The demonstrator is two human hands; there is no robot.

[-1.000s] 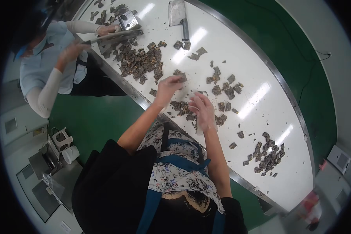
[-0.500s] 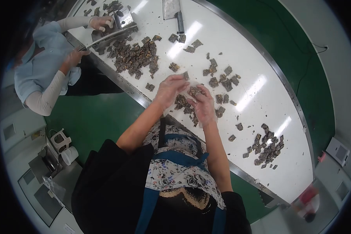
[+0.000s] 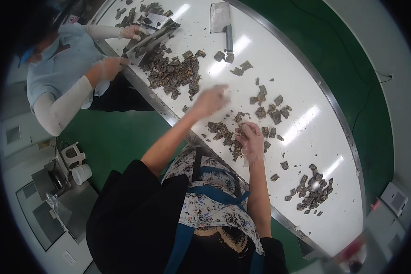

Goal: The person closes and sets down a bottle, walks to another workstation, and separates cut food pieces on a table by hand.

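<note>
My left hand [image 3: 211, 102], in a clear glove, reaches over the white table; motion smears its fingers, so whether it holds anything is unclear. To its right and nearer to me, my gloved right hand [image 3: 252, 140] has its fingers closed on a dark flat piece [image 3: 241, 129], partly covered by them. Under and beside that hand lies a loose cluster of dark broken pieces [image 3: 220, 130] with yellowish bits. Several more squarish dark pieces [image 3: 275, 116] are scattered beyond it.
At left, a person [image 3: 61, 68] in light blue handles a metal tool [image 3: 157, 36] over a large heap of dark pieces [image 3: 173, 73]. A cleaver [image 3: 220, 20] lies at the far side. Another heap [image 3: 313, 189] sits right. A metal rim [image 3: 338, 107] edges the white table [image 3: 306, 141].
My hands have moved apart: the left is up and away in a blur, the right lower over the cluster. The other person's metal tool has tilted. The whole view has shifted slightly.
</note>
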